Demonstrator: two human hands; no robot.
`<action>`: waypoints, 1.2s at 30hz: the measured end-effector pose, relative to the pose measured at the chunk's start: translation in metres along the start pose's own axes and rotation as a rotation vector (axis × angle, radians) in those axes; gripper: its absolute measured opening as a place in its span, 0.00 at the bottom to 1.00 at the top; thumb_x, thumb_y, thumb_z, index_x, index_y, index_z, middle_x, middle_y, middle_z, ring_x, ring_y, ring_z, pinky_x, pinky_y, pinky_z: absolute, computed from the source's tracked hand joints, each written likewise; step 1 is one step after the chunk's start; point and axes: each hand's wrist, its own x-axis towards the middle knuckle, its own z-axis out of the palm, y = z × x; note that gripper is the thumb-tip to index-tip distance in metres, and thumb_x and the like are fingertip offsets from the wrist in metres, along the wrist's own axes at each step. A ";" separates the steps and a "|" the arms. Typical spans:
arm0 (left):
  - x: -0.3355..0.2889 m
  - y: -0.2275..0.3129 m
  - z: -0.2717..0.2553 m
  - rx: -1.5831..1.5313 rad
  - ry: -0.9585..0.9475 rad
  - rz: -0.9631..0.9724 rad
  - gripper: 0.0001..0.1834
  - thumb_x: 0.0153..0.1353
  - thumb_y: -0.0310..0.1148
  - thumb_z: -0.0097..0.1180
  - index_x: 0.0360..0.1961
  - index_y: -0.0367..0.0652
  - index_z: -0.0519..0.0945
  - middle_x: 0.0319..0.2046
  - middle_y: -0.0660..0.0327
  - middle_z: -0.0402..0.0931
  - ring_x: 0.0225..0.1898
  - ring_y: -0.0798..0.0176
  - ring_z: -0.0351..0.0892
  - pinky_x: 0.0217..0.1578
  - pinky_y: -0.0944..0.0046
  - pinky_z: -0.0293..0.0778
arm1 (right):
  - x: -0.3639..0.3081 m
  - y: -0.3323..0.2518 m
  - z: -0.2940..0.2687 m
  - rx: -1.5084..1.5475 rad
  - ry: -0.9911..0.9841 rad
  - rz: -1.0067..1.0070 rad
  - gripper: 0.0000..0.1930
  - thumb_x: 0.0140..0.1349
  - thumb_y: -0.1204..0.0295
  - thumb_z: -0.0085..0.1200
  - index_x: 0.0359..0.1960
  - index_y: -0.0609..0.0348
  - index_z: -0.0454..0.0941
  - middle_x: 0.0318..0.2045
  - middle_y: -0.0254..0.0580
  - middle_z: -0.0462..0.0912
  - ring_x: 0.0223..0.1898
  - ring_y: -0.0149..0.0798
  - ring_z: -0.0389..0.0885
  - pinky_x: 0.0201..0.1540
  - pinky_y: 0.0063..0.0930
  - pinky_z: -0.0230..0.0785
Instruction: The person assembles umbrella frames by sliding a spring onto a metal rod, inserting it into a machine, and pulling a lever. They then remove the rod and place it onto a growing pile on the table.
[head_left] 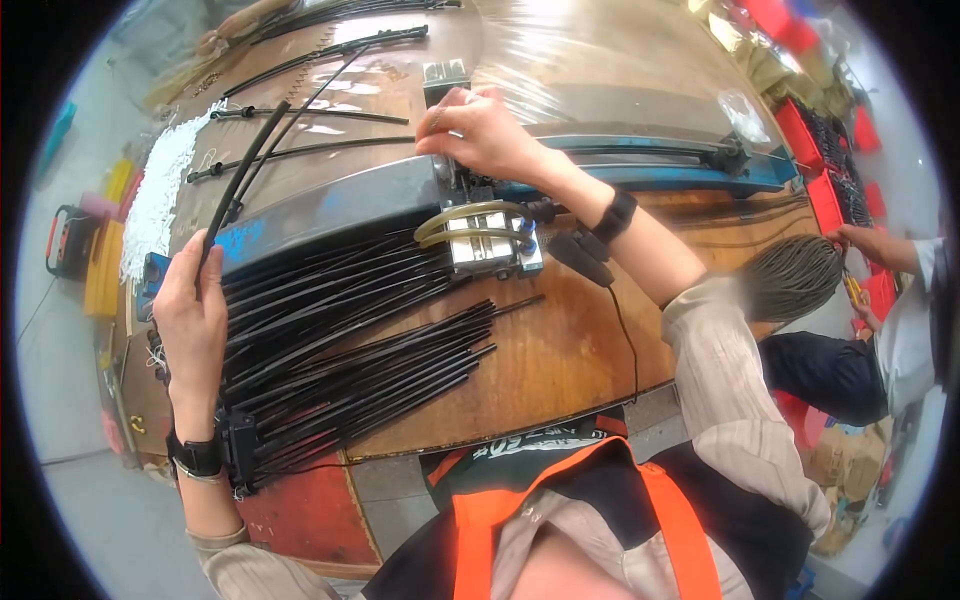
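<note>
My left hand is closed round the lower end of a black rod, which slants up and away over a blue metal rail. At the middle of the rail my right hand pinches with thumb and fingertips above a small clamp fixture. Something thin and coiled shows at those fingertips, too small to name. Just below that hand sits a metal block with yellowish hoses. Many loose black rods lie on the near side of the rail, right of my left hand.
Assembled black rods lie across the far table. A pile of white pieces is at the left edge. A bundle of thin rods and red bins stand right, near another person. A cable hangs over the wooden table.
</note>
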 end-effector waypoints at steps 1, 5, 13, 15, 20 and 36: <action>0.002 0.002 0.002 -0.002 -0.002 0.003 0.13 0.67 0.28 0.55 0.51 0.34 0.78 0.37 0.47 0.81 0.33 0.54 0.79 0.37 0.62 0.74 | -0.001 0.002 0.003 -0.022 -0.025 0.004 0.05 0.59 0.65 0.63 0.33 0.49 0.84 0.28 0.31 0.84 0.33 0.34 0.80 0.52 0.34 0.59; 0.006 0.004 0.009 -0.048 -0.020 -0.073 0.13 0.67 0.29 0.54 0.51 0.34 0.78 0.36 0.48 0.81 0.31 0.56 0.78 0.35 0.63 0.74 | 0.010 -0.001 -0.009 0.043 0.091 -0.082 0.05 0.59 0.66 0.63 0.33 0.50 0.84 0.28 0.32 0.83 0.36 0.35 0.80 0.51 0.34 0.60; 0.006 0.005 0.018 -0.015 -0.046 -0.019 0.14 0.67 0.30 0.55 0.51 0.35 0.78 0.36 0.48 0.81 0.30 0.58 0.77 0.34 0.63 0.73 | 0.011 -0.002 -0.008 0.189 0.003 0.018 0.05 0.61 0.67 0.60 0.35 0.51 0.84 0.27 0.33 0.82 0.40 0.38 0.79 0.55 0.39 0.58; 0.006 0.006 0.018 -0.051 -0.016 -0.036 0.14 0.67 0.30 0.55 0.50 0.34 0.78 0.35 0.48 0.80 0.29 0.56 0.77 0.34 0.63 0.73 | 0.018 -0.008 0.001 0.093 -0.136 0.011 0.04 0.61 0.68 0.60 0.36 0.50 0.84 0.27 0.33 0.82 0.40 0.38 0.79 0.55 0.39 0.58; 0.004 -0.002 0.013 -0.014 -0.005 0.001 0.13 0.66 0.29 0.56 0.49 0.36 0.78 0.34 0.48 0.80 0.29 0.52 0.77 0.34 0.61 0.74 | 0.014 -0.006 -0.007 -0.325 -0.185 -0.143 0.03 0.60 0.73 0.59 0.34 0.48 0.82 0.25 0.32 0.82 0.39 0.36 0.79 0.58 0.38 0.55; 0.074 0.059 0.149 -0.126 -0.204 0.307 0.08 0.63 0.37 0.56 0.35 0.43 0.79 0.29 0.54 0.77 0.32 0.48 0.79 0.31 0.53 0.76 | -0.198 0.106 -0.215 -0.913 0.012 0.220 0.03 0.60 0.73 0.56 0.36 0.55 0.79 0.31 0.42 0.81 0.40 0.46 0.78 0.48 0.41 0.65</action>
